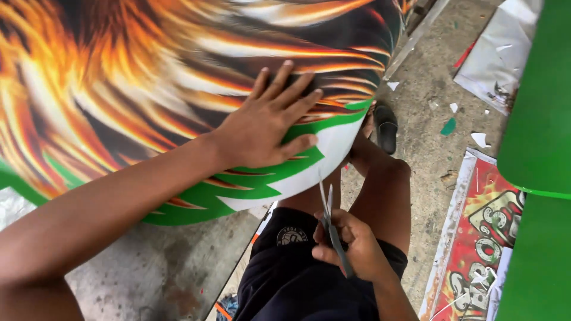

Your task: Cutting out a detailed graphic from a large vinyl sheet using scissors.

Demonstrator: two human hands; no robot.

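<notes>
My left hand [269,119] lies flat, fingers spread, on a large curved panel [119,77] covered with a printed sheet of orange and black flames with green and white edging. The palm presses near the panel's lower right edge. My right hand [351,246] is closed around a thin metal blade tool [328,217] with a grey handle; its point aims up toward the white rim of the sheet, just below the panel's edge. My bent knee and dark shorts [297,279] are beneath the right hand.
A concrete floor [428,107] carries scraps of cut sheet and a black sandal [385,126]. A red and yellow printed banner [476,238] lies at the lower right. A green panel [535,148] fills the right edge. A silvery sheet [496,53] lies at the upper right.
</notes>
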